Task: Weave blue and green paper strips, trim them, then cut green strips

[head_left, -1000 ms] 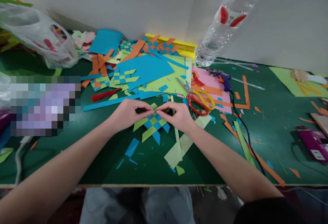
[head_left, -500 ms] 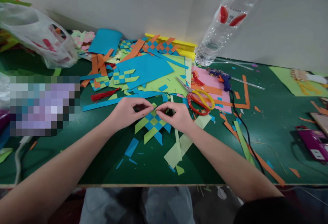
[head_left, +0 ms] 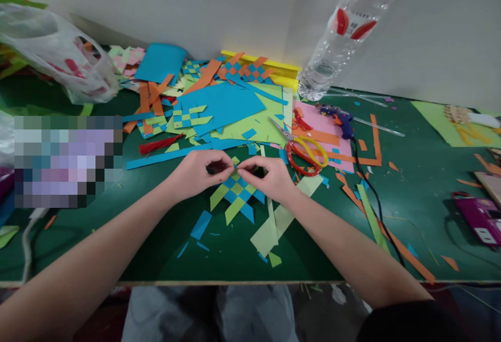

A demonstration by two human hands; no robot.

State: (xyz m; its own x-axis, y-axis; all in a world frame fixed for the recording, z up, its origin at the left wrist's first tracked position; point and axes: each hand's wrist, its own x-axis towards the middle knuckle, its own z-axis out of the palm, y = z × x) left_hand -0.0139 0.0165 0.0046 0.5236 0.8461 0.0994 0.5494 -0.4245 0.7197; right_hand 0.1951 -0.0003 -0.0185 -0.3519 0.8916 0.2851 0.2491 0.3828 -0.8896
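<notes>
A woven piece of blue and green paper strips (head_left: 237,189) lies in front of me, its loose strip ends fanning toward the table's front edge. My left hand (head_left: 199,171) pinches its far tip from the left, thumb and forefinger together. From the right, my right hand (head_left: 268,175) pinches the same tip, the fingertips of both hands almost touching. The fingers hide the spot where they grip. Pale green strips (head_left: 270,231) lie beneath and beside my right wrist, and a small blue scrap (head_left: 201,225) is left of them.
Scissors (head_left: 307,155) with red and yellow handles lie beyond my right hand. Behind are blue sheets (head_left: 223,104), a leaning bottle (head_left: 324,60) and a glue gun (head_left: 343,122) with a black cord. A plastic bag (head_left: 94,78) and a blurred device (head_left: 66,164) are at left.
The near end of the woven piece has swung slightly right and toward me. Both hands stay at its far tip, with my left fingers shifted a little.
</notes>
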